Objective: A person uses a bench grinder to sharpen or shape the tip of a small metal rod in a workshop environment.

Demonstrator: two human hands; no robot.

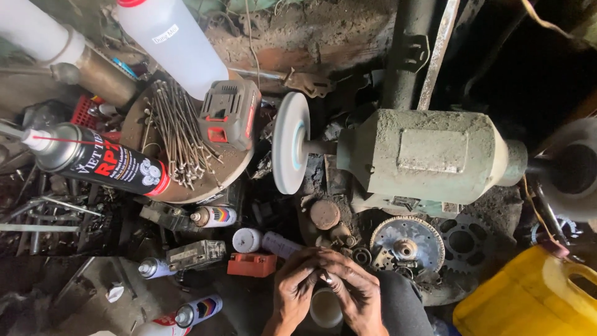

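Observation:
My left hand (294, 287) and my right hand (353, 289) meet at the bottom middle of the head view, fingertips pressed together around a small dark part (324, 275) that is mostly hidden. Below the fingers sits a white round cup or lid (326, 307). Just above the hands lie a white cylinder (278, 244), a rusty round piece (324, 214) and a toothed gear disc (407, 242). A dusty bench grinder (429, 155) with a white wheel (291, 143) stands beyond them.
A black spray can (99, 160), a bundle of thin metal spokes (177, 134) and a grey-red tool battery (229, 113) rest on a round board at left. More spray cans (186, 314), an orange block (251, 264), a dark sprocket (465, 242) and a yellow jerrycan (532, 295) lie around.

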